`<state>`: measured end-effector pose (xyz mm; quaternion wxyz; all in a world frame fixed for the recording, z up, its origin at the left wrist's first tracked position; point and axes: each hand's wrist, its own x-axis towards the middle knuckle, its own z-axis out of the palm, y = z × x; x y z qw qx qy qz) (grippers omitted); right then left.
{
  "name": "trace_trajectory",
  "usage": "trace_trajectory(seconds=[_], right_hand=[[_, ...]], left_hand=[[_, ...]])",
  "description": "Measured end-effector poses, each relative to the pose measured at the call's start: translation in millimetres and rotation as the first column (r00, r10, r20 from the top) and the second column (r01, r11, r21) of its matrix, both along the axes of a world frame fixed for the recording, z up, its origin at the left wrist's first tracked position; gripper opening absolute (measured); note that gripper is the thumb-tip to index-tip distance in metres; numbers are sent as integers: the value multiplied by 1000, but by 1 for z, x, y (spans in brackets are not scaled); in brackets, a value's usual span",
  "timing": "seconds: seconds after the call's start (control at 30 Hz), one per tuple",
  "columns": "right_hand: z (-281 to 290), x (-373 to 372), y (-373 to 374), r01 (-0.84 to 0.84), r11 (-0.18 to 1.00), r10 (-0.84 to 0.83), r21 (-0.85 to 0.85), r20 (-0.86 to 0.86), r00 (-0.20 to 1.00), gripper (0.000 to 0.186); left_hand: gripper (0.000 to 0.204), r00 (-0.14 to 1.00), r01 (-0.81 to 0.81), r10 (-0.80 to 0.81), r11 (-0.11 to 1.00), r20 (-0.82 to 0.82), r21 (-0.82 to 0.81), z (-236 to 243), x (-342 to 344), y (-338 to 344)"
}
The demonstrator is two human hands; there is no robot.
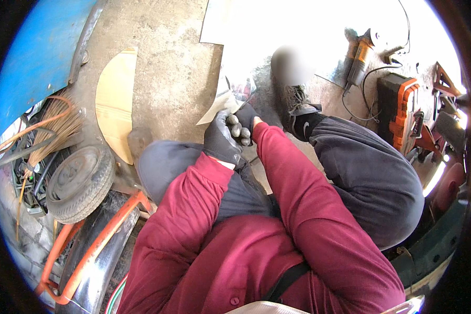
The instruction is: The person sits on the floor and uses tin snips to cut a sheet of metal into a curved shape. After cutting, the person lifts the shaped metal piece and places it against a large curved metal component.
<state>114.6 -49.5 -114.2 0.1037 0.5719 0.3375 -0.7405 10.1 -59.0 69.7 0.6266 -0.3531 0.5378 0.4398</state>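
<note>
Both hands wear dark gloves and meet in front of my bent knees. My left hand [222, 136] is curled closed, grey fingertips turned up, at the lower edge of a thin pale sheet [214, 107] that it seems to grip. Beside it, my right hand [250, 120] is largely hidden behind those fingers; what it holds is unclear. A glossy, crumpled piece [240, 86] sticks up above both hands.
An angle grinder [362, 57] with its cord and a black-orange case [395, 112] lie right. Left are a cardboard piece [115, 104], straw broom [52, 125], wheel [78, 183], orange tubular frame [104, 246] and blue panel [36, 52]. My boot [290, 104] stands just right of my hands.
</note>
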Motion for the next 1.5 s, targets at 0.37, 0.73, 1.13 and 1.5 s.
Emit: trace_trajectory(seconds=[0.37, 0.73, 1.13, 1.5], right_hand=[[50, 12, 30, -54, 998, 48, -27, -178, 983, 42], [72, -18, 30, -235, 957, 202, 168, 192, 960, 40], [44, -5, 28, -44, 997, 46, 61, -42, 998, 28], [-2, 5, 33, -303, 908, 386, 289, -295, 874, 28]], left_hand=[[35, 999, -50, 50, 990, 6, 129, 13, -2, -11], [33, 997, -49, 56, 988, -47, 145, 29, -5, 2], [38, 996, -85, 83, 987, 20, 138, 23, -6, -3], [36, 994, -110, 107, 981, 25, 157, 48, -8, 7]])
